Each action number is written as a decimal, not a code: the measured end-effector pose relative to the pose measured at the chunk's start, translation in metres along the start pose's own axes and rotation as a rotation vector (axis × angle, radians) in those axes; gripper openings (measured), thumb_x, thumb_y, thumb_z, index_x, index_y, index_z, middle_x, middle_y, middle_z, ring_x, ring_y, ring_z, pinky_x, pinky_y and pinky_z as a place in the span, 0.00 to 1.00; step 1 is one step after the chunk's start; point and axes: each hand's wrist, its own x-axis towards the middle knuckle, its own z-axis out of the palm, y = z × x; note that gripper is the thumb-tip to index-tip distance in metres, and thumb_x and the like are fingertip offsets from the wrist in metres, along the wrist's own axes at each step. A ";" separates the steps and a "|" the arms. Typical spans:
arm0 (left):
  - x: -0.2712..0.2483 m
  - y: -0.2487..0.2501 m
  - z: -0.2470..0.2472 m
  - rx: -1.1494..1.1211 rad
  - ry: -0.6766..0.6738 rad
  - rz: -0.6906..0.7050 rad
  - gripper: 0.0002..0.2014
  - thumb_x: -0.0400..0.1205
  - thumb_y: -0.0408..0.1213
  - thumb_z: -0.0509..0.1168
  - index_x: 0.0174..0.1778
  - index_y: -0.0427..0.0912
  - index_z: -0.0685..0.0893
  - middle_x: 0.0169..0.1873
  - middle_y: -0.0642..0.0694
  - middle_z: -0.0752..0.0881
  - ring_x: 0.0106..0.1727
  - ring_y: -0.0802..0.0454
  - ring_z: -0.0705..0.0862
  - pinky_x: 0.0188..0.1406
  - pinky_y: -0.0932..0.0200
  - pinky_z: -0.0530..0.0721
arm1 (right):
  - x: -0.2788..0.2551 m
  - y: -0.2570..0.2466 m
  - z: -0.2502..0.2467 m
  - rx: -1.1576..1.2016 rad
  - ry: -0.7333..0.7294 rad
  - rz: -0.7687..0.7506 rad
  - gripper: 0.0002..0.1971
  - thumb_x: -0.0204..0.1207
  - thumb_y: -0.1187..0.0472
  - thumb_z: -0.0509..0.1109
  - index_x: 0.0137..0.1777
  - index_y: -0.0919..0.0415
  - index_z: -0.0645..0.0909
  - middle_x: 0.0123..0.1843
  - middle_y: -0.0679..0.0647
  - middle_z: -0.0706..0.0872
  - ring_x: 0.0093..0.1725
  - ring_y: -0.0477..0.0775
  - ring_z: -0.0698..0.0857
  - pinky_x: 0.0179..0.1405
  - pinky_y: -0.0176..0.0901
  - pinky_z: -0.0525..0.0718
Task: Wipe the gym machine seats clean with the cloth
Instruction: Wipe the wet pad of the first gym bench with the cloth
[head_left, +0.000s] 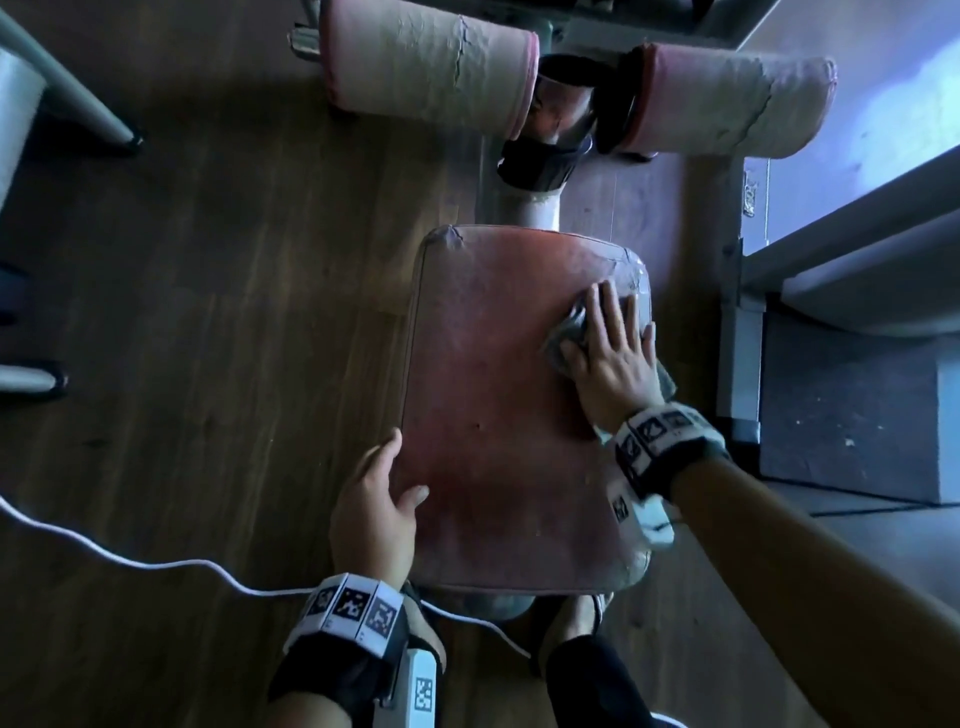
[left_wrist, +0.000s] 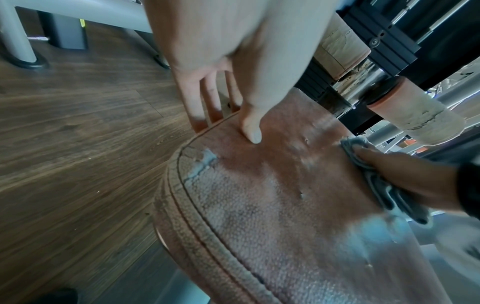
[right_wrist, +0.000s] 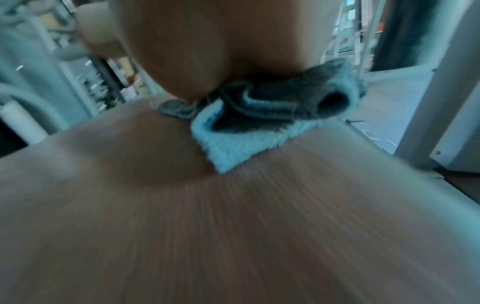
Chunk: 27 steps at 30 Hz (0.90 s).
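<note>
A worn red seat pad (head_left: 509, 415) fills the middle of the head view, its cover frayed at the corners. My right hand (head_left: 608, 343) lies flat with spread fingers on a grey cloth (head_left: 563, 332) at the seat's far right part. The right wrist view is blurred and shows the bunched cloth (right_wrist: 259, 119) under my palm on the seat (right_wrist: 233, 226). My left hand (head_left: 384, 493) rests at the seat's near left edge. Its thumb (left_wrist: 252, 127) presses on the seat (left_wrist: 272, 195) while straight fingers run down the side. The left wrist view also catches the cloth (left_wrist: 384, 189).
Two cracked pink roller pads (head_left: 431, 62) (head_left: 727, 98) stand beyond the seat on a post. A grey machine frame (head_left: 737, 338) runs close along the seat's right side. A white cable (head_left: 156, 564) trails over the wood floor at the left. My feet (head_left: 571, 623) are under the seat's near edge.
</note>
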 end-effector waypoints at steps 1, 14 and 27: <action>0.000 -0.002 0.001 -0.014 0.003 0.014 0.33 0.71 0.30 0.78 0.73 0.46 0.79 0.67 0.51 0.83 0.68 0.48 0.81 0.64 0.53 0.79 | 0.019 -0.004 -0.005 0.034 0.013 0.062 0.35 0.86 0.43 0.51 0.86 0.53 0.40 0.88 0.49 0.39 0.86 0.60 0.38 0.83 0.64 0.41; 0.003 -0.022 0.009 -0.105 0.017 0.061 0.32 0.71 0.35 0.79 0.72 0.47 0.80 0.67 0.47 0.84 0.67 0.47 0.82 0.68 0.51 0.78 | 0.008 -0.091 0.019 -0.203 -0.018 -0.443 0.36 0.81 0.45 0.55 0.86 0.56 0.51 0.88 0.53 0.51 0.86 0.64 0.48 0.82 0.68 0.50; 0.003 -0.024 0.012 -0.111 0.024 0.060 0.35 0.72 0.26 0.77 0.76 0.46 0.76 0.71 0.48 0.80 0.72 0.50 0.78 0.71 0.42 0.77 | -0.188 0.017 0.051 -0.199 -0.215 -0.487 0.36 0.81 0.42 0.55 0.87 0.51 0.50 0.88 0.47 0.47 0.86 0.55 0.47 0.82 0.60 0.56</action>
